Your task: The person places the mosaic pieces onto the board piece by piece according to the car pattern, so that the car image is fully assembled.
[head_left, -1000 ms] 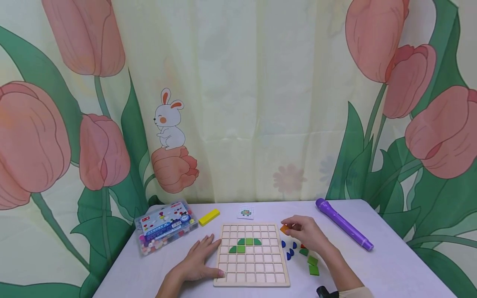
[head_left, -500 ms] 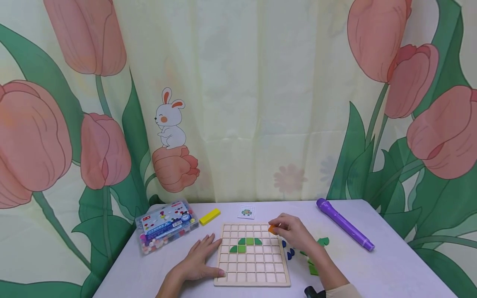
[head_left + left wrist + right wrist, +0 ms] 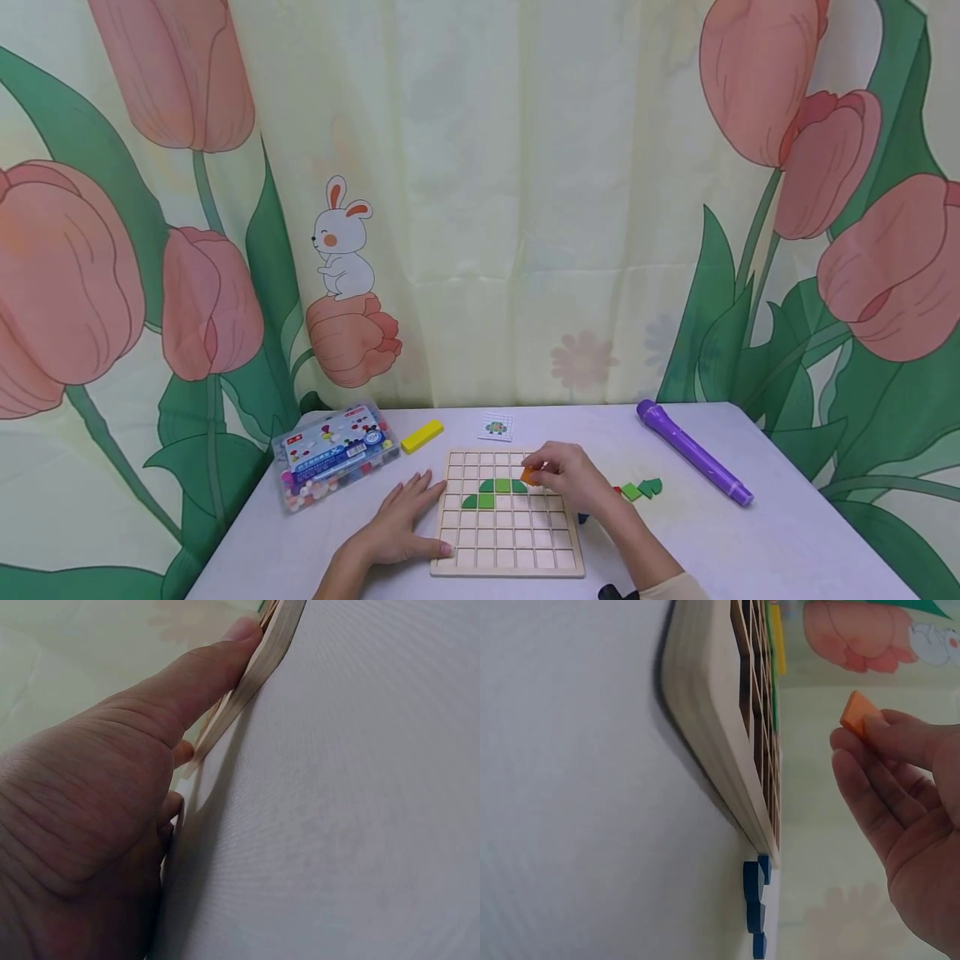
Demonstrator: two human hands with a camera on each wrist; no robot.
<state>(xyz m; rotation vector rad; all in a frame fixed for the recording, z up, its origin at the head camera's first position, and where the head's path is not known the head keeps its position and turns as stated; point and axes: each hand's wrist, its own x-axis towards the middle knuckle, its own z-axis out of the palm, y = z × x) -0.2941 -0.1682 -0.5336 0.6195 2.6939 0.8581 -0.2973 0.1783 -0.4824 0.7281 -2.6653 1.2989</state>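
A wooden grid board [image 3: 507, 573] lies in the middle of the table in the head view. Several green pieces sit in its cells, among them a green square [image 3: 486, 501] and rounded ones. My left hand [image 3: 397, 525] rests along the board's left edge with fingers extended, its thumb [image 3: 236, 637] lying on the near left corner. Over the board's right part, my right hand [image 3: 573, 479] pinches an orange tile [image 3: 855, 712] between thumb and fingers. In the right wrist view the tile is held clear of the board.
Blue pieces [image 3: 754, 881] lie by the board's right edge. Green pieces [image 3: 632, 492] lie farther right, partly behind the right forearm. A purple stick [image 3: 693, 454] is at far right. Behind the board are a patterned card [image 3: 496, 427], a yellow block [image 3: 422, 436] and a clear bead box [image 3: 335, 454].
My right hand has carried the orange tile leftward from beside the board to over its cells. The forearm now covers some loose pieces and uncovers others. My left hand stays put.
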